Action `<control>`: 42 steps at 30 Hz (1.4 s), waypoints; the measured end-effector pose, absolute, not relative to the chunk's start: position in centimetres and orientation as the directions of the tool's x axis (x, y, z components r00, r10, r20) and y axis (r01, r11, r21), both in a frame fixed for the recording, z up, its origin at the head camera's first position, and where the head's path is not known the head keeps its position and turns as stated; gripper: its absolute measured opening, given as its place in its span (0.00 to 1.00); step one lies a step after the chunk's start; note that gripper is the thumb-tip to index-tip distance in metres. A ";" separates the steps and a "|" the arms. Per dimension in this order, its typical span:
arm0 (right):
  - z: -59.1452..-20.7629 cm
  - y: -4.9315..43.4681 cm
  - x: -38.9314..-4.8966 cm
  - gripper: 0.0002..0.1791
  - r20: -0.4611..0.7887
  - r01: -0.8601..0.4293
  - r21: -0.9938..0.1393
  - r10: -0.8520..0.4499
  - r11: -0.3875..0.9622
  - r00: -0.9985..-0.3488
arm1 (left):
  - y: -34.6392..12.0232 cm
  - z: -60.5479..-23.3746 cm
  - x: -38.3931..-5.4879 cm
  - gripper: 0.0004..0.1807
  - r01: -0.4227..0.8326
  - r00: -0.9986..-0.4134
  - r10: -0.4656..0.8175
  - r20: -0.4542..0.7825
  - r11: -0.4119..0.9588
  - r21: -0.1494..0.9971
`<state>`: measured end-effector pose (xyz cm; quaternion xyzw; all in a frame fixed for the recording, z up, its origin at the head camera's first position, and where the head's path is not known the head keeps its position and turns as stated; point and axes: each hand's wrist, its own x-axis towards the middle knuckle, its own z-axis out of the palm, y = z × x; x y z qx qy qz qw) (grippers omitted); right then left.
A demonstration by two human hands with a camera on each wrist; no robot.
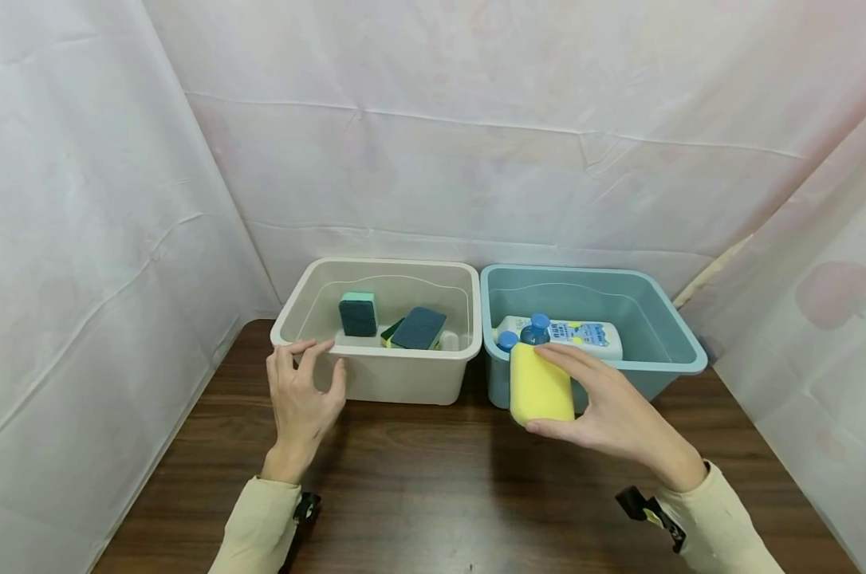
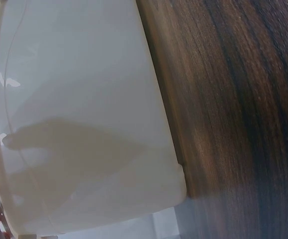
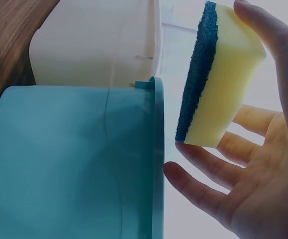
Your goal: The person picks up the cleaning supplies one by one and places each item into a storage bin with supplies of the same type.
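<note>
In my right hand [image 1: 605,402] a yellow sponge [image 1: 541,384] is pinched between thumb and fingers, held over the front rim of the blue bin [image 1: 663,366]. The right wrist view shows this sponge's dark scouring layer [image 3: 198,74] on one face. At the beige bin [image 1: 397,379], my left hand [image 1: 301,395] rests its fingers at the front rim near the left corner, thumb spread apart. Inside that bin stands a green sponge [image 1: 358,315] with a dark pad. To its right lies another dark-padded sponge [image 1: 420,328], tilted over a yellow-edged one [image 1: 389,332].
A white bottle [image 1: 598,339] with a blue label lies in the blue bin, beside blue bottle caps [image 1: 540,322]. Both bins stand side by side on the dark wooden table [image 1: 419,478]. A pale curtain [image 1: 433,183] hangs close behind them and at both sides.
</note>
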<state>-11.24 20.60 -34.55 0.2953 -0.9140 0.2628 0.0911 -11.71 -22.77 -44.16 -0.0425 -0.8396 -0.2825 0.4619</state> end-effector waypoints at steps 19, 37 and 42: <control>-33.8 19.5 -11.8 0.52 0.310 -0.595 -0.448 -0.509 0.667 -0.803 | -22.8 -44.0 -11.7 0.18 0.332 -0.582 -0.190 0.791 0.832 0.445; -32.9 18.9 -12.4 0.52 0.309 -0.582 -0.464 -0.494 0.667 -0.813 | -22.9 -44.2 -11.8 0.18 0.333 -0.573 -0.188 0.798 0.836 0.436; -32.7 18.7 -12.5 0.52 0.303 -0.580 -0.469 -0.496 0.666 -0.814 | -22.9 -44.1 -11.7 0.18 0.329 -0.584 -0.183 0.791 0.838 0.437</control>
